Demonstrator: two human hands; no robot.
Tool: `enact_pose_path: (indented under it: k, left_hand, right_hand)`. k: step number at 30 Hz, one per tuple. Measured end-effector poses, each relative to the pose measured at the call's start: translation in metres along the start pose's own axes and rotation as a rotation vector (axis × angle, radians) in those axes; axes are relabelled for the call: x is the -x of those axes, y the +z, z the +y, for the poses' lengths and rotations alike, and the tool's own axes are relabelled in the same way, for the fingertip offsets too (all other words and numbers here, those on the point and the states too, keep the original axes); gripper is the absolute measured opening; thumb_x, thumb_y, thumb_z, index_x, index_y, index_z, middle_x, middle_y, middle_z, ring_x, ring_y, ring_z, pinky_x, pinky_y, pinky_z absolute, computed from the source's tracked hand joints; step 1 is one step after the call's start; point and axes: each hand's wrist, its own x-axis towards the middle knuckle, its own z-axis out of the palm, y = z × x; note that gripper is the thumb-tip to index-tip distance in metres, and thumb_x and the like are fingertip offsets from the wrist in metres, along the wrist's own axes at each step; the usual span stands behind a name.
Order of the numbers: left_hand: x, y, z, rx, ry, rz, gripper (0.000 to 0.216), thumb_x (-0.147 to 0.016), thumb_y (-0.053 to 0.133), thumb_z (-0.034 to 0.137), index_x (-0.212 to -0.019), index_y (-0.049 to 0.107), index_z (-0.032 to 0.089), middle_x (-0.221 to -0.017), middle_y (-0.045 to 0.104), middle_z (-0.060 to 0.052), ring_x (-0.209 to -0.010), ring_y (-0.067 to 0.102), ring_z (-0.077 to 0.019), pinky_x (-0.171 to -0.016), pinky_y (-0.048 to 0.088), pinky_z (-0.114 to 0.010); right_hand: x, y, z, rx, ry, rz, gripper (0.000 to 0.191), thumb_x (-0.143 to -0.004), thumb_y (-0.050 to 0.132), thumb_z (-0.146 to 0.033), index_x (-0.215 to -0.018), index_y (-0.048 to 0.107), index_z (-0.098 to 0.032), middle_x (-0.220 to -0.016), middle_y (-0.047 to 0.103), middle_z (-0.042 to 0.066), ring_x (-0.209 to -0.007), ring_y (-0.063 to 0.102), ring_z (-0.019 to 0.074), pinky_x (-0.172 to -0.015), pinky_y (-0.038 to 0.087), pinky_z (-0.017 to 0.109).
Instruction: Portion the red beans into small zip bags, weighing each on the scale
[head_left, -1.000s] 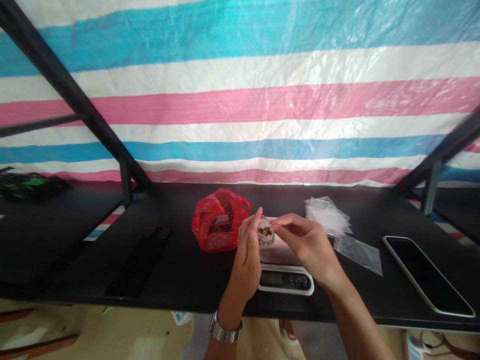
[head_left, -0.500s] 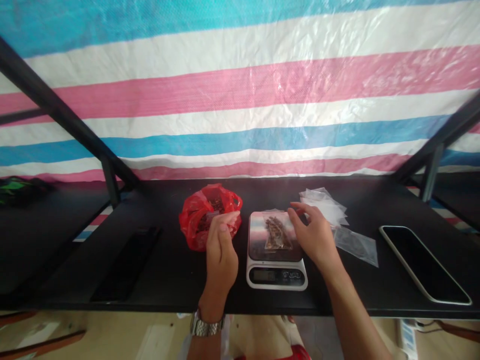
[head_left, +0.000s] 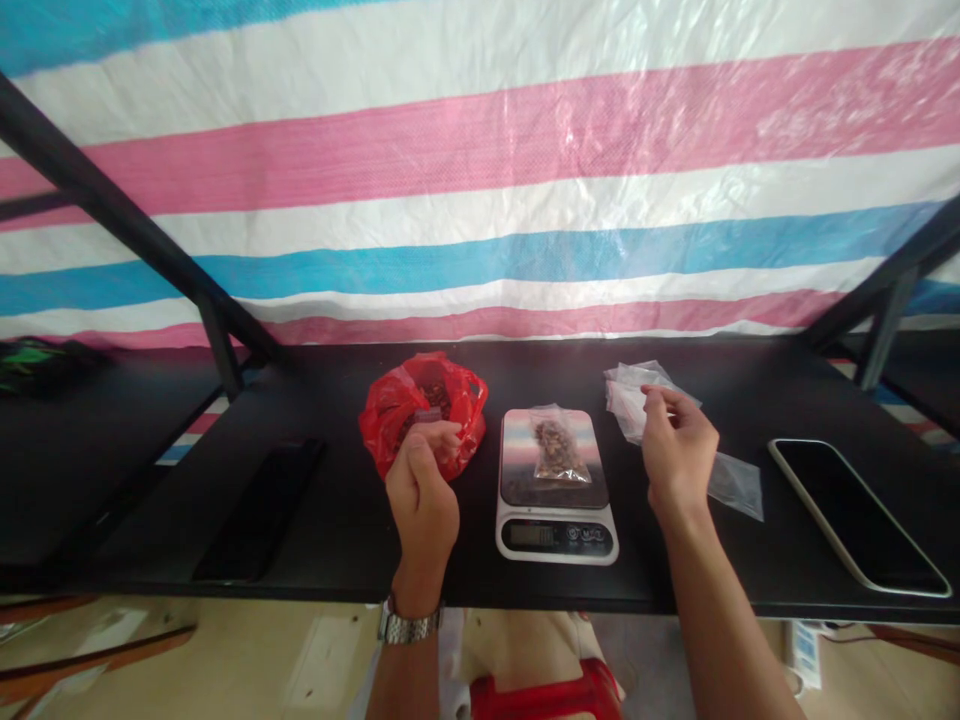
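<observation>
A small clear bag of brown pieces (head_left: 556,445) lies on the platform of a white digital scale (head_left: 556,531) on the black table (head_left: 352,545). My left hand (head_left: 422,487), with a metal watch on its wrist, is curled closed at the front of a red plastic bag (head_left: 392,404) that holds more brown pieces. What its fingers hold is hidden. My right hand (head_left: 675,452) is to the right of the scale. Its thumb and fingers pinch the top of a pile of empty clear bags (head_left: 628,393).
A phone (head_left: 857,516) lies face up at the right of the table. A dark flat object (head_left: 261,508) lies at the left. Black frame bars slant up on both sides before a striped tarp. A red stool (head_left: 540,696) shows below the table's edge.
Both hands set the small filled bag down on the scale and let it go. The left hand moved left to the red bag, and the right hand moved right to the clear bags.
</observation>
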Motion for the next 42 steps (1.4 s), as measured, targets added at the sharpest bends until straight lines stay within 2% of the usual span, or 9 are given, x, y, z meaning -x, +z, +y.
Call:
enact_pose_path:
  k: [3,14,16,20,23,29,37,40,42]
  left_hand:
    - [-0.001,0.0,-0.002,0.01,0.006,-0.015,0.051,-0.114,0.038,0.043,-0.09,0.075,0.019,-0.076,0.073,-0.002,-0.069,0.064,-0.0144,-0.066,0.051,-0.025]
    - [-0.003,-0.008,-0.004,-0.016,0.028,-0.033,0.048,-0.115,0.038,0.037,-0.092,0.075,0.018,-0.074,0.07,-0.001,-0.067,0.062,-0.0138,-0.065,0.05,-0.025]
    - [-0.003,-0.011,-0.006,-0.021,0.027,-0.036,0.047,-0.115,0.038,0.037,-0.092,0.075,0.017,-0.075,0.071,-0.002,-0.068,0.062,-0.0138,-0.066,0.05,-0.025]
    - [-0.003,-0.014,-0.005,-0.049,0.053,-0.093,0.045,-0.114,0.039,0.033,-0.091,0.075,0.018,-0.074,0.068,-0.001,-0.067,0.06,-0.0132,-0.065,0.048,-0.024]
    - [-0.003,-0.012,-0.002,-0.068,0.105,-0.171,0.043,-0.113,0.041,0.028,-0.088,0.074,0.019,-0.074,0.067,0.0,-0.068,0.06,-0.0129,-0.065,0.048,-0.024]
    - [-0.004,-0.011,0.003,-0.067,0.184,-0.228,0.042,-0.112,0.041,0.023,-0.084,0.071,0.019,-0.076,0.069,-0.001,-0.069,0.062,-0.0136,-0.065,0.048,-0.025]
    - [-0.004,-0.02,-0.003,-0.099,0.15,-0.193,0.042,-0.114,0.04,0.026,-0.089,0.074,0.019,-0.075,0.066,-0.001,-0.069,0.06,-0.0138,-0.066,0.048,-0.026]
    - [-0.003,-0.019,-0.003,-0.06,0.146,-0.208,0.043,-0.114,0.041,0.027,-0.087,0.073,0.019,-0.075,0.066,-0.001,-0.07,0.061,-0.014,-0.068,0.048,-0.025]
    - [-0.001,-0.016,-0.001,-0.018,0.104,-0.221,0.041,-0.114,0.042,0.031,-0.088,0.073,0.02,-0.079,0.069,-0.002,-0.074,0.064,-0.0151,-0.071,0.051,-0.026]
  right_hand:
    - [0.002,0.003,-0.003,-0.007,-0.04,0.027,0.039,-0.086,0.06,-0.043,-0.098,0.083,-0.014,-0.085,0.078,0.01,-0.065,0.058,0.02,-0.063,0.044,0.033]
    - [0.007,0.007,0.002,0.018,-0.036,-0.137,0.041,-0.089,0.061,-0.045,-0.105,0.084,-0.016,-0.089,0.08,0.008,-0.063,0.058,0.0189,-0.065,0.046,0.034]
    - [0.006,0.008,0.002,0.055,-0.093,-0.214,0.043,-0.09,0.061,-0.048,-0.107,0.085,-0.016,-0.097,0.081,0.011,-0.071,0.064,0.0219,-0.071,0.051,0.037]
    - [0.001,0.018,0.003,0.14,-0.261,-0.376,0.045,-0.09,0.061,-0.053,-0.101,0.087,-0.018,-0.107,0.082,0.016,-0.103,0.072,0.033,-0.098,0.053,0.049]
    - [-0.006,0.026,0.004,0.194,-0.301,-0.456,0.038,-0.091,0.06,-0.048,-0.096,0.087,-0.021,-0.104,0.082,0.015,-0.108,0.072,0.0349,-0.106,0.05,0.054]
    - [-0.012,0.026,0.008,0.265,-0.381,-0.569,0.034,-0.091,0.063,-0.048,-0.092,0.087,-0.025,-0.101,0.081,0.013,-0.103,0.072,0.0349,-0.105,0.05,0.056]
    - [-0.004,0.026,0.007,0.282,-0.404,-0.609,0.031,-0.092,0.061,-0.048,-0.09,0.082,-0.026,-0.105,0.077,0.012,-0.112,0.066,0.0354,-0.114,0.038,0.063]
    - [0.0,0.025,-0.004,0.133,-0.401,-0.639,0.028,-0.09,0.063,-0.048,-0.084,0.076,-0.024,-0.101,0.075,0.011,-0.108,0.066,0.0323,-0.111,0.042,0.057]
    - [0.005,0.024,-0.018,-0.001,-0.358,-0.689,0.028,-0.09,0.063,-0.049,-0.085,0.072,-0.023,-0.097,0.073,0.009,-0.099,0.066,0.0282,-0.101,0.049,0.048]
